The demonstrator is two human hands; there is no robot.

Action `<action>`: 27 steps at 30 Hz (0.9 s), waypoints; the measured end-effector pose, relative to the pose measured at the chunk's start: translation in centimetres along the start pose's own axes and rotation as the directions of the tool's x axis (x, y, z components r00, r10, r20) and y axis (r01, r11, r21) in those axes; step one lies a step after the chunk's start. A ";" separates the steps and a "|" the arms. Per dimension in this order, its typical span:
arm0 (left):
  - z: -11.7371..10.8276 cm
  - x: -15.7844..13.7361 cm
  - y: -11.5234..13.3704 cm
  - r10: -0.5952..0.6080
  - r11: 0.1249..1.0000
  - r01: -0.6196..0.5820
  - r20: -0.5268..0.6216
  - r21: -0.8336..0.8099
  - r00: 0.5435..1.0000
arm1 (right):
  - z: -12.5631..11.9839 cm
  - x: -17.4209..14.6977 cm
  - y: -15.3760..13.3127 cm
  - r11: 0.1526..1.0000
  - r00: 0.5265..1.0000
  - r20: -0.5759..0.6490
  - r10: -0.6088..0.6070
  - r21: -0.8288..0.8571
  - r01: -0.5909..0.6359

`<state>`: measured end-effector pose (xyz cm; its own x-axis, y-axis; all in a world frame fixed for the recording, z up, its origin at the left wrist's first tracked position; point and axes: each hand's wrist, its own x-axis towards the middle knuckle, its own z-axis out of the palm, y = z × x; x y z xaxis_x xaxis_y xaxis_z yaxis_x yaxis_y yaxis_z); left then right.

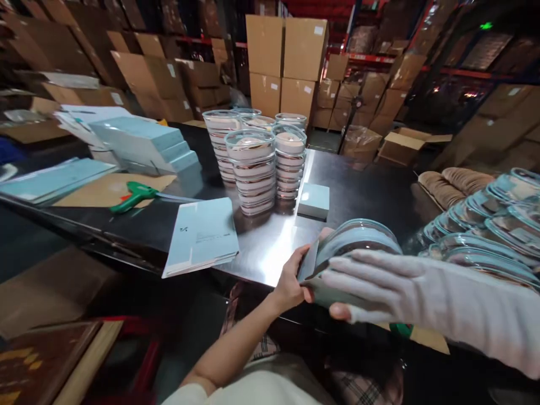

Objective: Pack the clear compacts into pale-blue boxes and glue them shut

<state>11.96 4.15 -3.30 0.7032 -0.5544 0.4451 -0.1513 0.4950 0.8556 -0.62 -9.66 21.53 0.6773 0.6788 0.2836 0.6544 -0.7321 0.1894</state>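
Observation:
A round clear glass dish [363, 235] with a pale blue cardboard sleeve [311, 261] around it is tilted at the table's front edge. My bare left hand [292, 281] is closed on the sleeve's left end, thumb on the near side. My right hand [379, 284], in a white glove with a bare thumb tip, lies with long fingers across the dish and its thumb below, gripping it. The glove hides much of the dish. A small pale blue block of folded card [314, 201] sits just beyond. Flat printed sleeves [205, 236] lie to the left.
Several tall stacks of sleeved glass dishes [253, 169] stand mid-table. More glass dishes [485, 247] fill the right side, near brown discs [455, 188]. A green-handled tool [137, 196] rests on brown card at left, before piled sleeves [139, 143]. Cartons [287, 56] stand behind.

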 end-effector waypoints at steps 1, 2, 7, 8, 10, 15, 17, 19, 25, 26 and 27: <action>0.2 -0.6 -0.8 -0.015 1.000 0.014 -0.050 -0.018 0.999 | -1.1 0.0 0.6 1.000 0.999 0.033 -0.010 0.003 0.010; 0.4 -1.2 -1.6 -0.033 0.999 0.030 -0.099 -0.030 0.995 | -1.9 0.0 1.0 0.999 0.999 0.034 0.030 -0.015 -0.029; 0.1 -2.9 -4.0 0.021 0.999 -0.018 -0.111 0.028 0.994 | 0.6 -0.1 -0.4 0.849 0.897 0.238 0.373 0.302 -0.433; -0.1 -3.0 -4.2 0.069 0.996 -0.065 -0.089 0.055 0.994 | 1.5 -0.3 -0.7 0.794 0.869 0.340 0.359 0.378 -0.476; -0.6 -3.0 -4.7 0.162 0.982 -0.153 -0.074 0.110 0.984 | 2.7 -1.4 -0.8 0.702 0.834 0.412 0.367 0.466 -0.539; -2.7 -2.4 -4.9 0.251 0.942 -0.237 -0.030 0.236 0.968 | 7.2 -8.1 0.0 0.522 0.577 -0.107 0.810 0.581 -0.624; -3.4 -2.1 -4.2 0.244 0.934 -0.241 0.021 0.265 0.969 | 11.4 -10.0 -0.7 0.433 0.295 -0.316 0.901 0.680 -0.591; -3.7 -1.9 -3.4 0.241 0.930 -0.232 0.004 0.285 0.970 | 15.7 -10.2 -2.3 0.437 0.286 -0.330 0.899 0.687 -0.581; -3.3 -1.4 -3.3 0.132 0.936 -0.063 -0.178 0.345 0.975 | 22.3 -5.1 -3.9 0.300 0.269 -0.160 0.950 0.713 -0.634; -3.1 -1.4 -3.3 0.120 0.941 -0.045 -0.206 0.336 0.971 | 22.5 -4.1 -3.5 0.245 0.177 -0.170 0.969 0.731 -0.637; -2.8 -1.4 -3.2 0.134 0.939 -0.047 -0.239 0.340 0.962 | 22.5 -3.3 -3.1 0.214 0.101 -0.194 0.976 0.749 -0.627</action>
<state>13.42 5.24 -7.42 0.8218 -0.3070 0.4801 -0.4114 0.2634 0.8726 2.68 -8.32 -1.15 0.6412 -0.6572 0.3961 -0.0332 -0.5395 -0.8413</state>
